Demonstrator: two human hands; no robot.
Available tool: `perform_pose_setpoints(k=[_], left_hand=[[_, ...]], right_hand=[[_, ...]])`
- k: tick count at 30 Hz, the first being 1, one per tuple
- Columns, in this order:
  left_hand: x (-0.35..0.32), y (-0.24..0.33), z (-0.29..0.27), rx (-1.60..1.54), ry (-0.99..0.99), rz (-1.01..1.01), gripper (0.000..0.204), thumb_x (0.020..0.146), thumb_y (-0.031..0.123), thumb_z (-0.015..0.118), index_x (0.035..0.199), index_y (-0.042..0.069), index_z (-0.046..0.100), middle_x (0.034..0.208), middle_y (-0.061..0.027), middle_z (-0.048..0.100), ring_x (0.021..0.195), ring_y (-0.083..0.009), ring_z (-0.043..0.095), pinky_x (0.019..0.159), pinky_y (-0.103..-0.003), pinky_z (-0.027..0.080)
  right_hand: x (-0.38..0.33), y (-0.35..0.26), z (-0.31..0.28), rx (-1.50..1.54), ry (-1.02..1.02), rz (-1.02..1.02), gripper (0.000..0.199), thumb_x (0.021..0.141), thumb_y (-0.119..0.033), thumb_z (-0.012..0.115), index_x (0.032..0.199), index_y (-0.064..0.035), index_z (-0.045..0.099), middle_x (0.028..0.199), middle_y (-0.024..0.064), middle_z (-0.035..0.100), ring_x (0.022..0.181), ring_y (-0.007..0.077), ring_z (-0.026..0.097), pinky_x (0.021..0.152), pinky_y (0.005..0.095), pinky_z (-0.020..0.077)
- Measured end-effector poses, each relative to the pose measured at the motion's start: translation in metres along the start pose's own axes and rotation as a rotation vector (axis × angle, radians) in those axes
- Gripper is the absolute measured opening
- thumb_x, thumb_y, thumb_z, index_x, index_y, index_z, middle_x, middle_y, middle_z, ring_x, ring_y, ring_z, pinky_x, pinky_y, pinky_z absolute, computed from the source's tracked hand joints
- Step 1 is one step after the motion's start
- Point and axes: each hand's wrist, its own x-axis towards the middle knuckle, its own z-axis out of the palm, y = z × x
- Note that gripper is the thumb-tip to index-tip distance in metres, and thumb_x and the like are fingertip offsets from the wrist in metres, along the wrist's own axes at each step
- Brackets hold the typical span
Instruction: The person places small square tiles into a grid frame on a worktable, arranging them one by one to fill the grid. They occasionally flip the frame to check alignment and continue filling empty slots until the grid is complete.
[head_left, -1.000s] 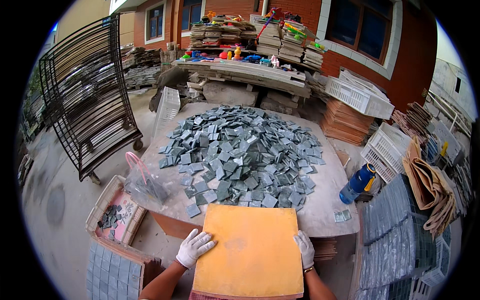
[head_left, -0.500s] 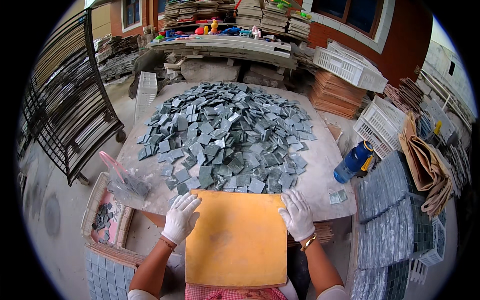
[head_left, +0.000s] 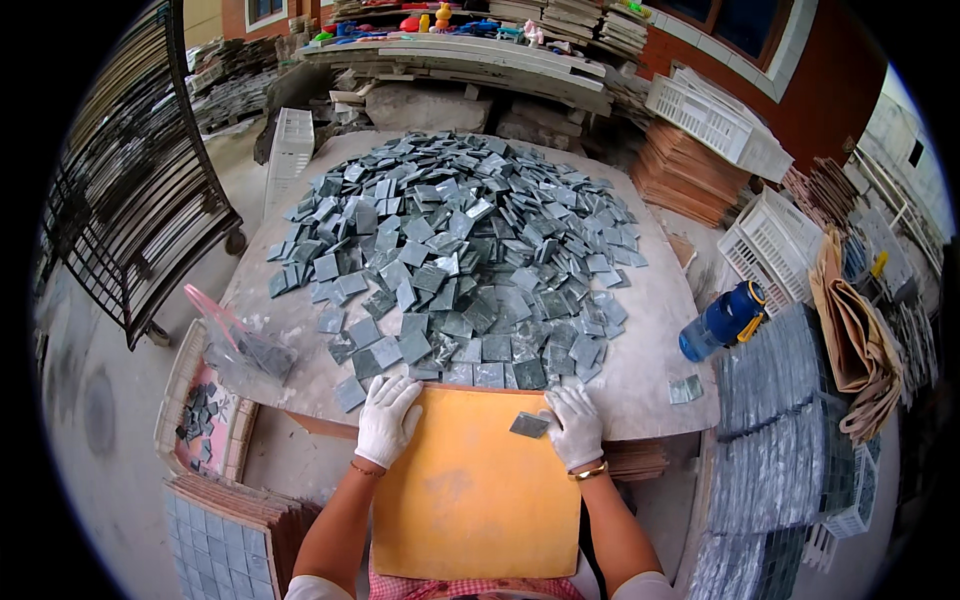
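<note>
Against the frame of half a second before, one loose grey-green tile [head_left: 529, 425] newly appears on the orange board [head_left: 475, 490], while both grips remain beside the far corners of this board. The tile lies just at the inner, thumb side of the right grip [head_left: 575, 430]; it is tilted in the view, with one corner toward the thumb. I cannot tell whether this grip pinches the tile or only touches it. The left grip [head_left: 388, 425] rests at the far left corner of the board, its fingers pointing forward and kept close together; whether it clasps the edge, I cannot tell. Both grips wear white gloves.

Beyond the two grips, a large pile of similar tiles [head_left: 460, 240] covers the middle of the bench [head_left: 645, 395], and its nearest tiles come close to the left fingertips. To the right of the right grip lie a few separate tiles [head_left: 686, 389], and farther on stands a blue bottle [head_left: 722, 322]. To the left of the left grip, a clear plastic bag [head_left: 250, 352] with pink handles sits at the edge of the bench.
</note>
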Motion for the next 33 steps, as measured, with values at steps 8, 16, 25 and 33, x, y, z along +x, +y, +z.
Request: perform_pose_setpoints(k=[8, 16, 25, 33], left_hand=[[-0.013, 0.002, -0.001, 0.010, -0.036, -0.025, 0.036, 0.080, 0.013, 0.063, 0.114, 0.004, 0.058, 0.122, -0.0145, 0.057, 0.120, -0.0322, 0.049, 0.109, -0.046, 0.029], [-0.080, 0.031, -0.022, 0.010, -0.114, -0.102, 0.041, 0.082, 0.013, 0.062, 0.121, 0.005, 0.055, 0.132, -0.0155, 0.051, 0.126, -0.0351, 0.043, 0.108, -0.047, 0.030], [-0.159, 0.063, -0.043, -0.070, -0.085, -0.143, 0.039, 0.077, 0.007, 0.063, 0.115, 0.005, 0.058, 0.126, -0.0157, 0.054, 0.121, -0.0391, 0.046, 0.099, -0.046, 0.042], [-0.188, 0.058, -0.051, -0.551, 0.034, -0.248, 0.043, 0.069, -0.006, 0.063, 0.111, -0.001, 0.055, 0.124, -0.0232, 0.055, 0.120, -0.0370, 0.052, 0.098, -0.038, 0.043]], right_hand=[[-0.007, -0.006, -0.004, 0.077, 0.008, 0.032, 0.034, 0.079, -0.022, 0.066, 0.108, -0.0032, 0.064, 0.113, 0.0131, 0.062, 0.113, 0.0301, 0.054, 0.107, 0.0466, 0.0322], [-0.041, -0.039, -0.036, 0.171, -0.343, -0.401, 0.047, 0.074, -0.033, 0.071, 0.113, -0.0088, 0.060, 0.119, 0.0067, 0.056, 0.117, 0.0244, 0.048, 0.107, 0.0445, 0.0328], [0.046, 0.007, -0.049, 0.209, 0.183, 0.427, 0.039, 0.079, -0.020, 0.067, 0.113, -0.0031, 0.058, 0.116, 0.0168, 0.058, 0.108, 0.0336, 0.054, 0.094, 0.0406, 0.0434], [-0.172, -0.067, -0.068, 0.399, -0.014, 0.417, 0.064, 0.074, -0.020, 0.075, 0.128, -0.0002, 0.047, 0.136, 0.0258, 0.043, 0.125, 0.0375, 0.045, 0.100, 0.0397, 0.0422]])
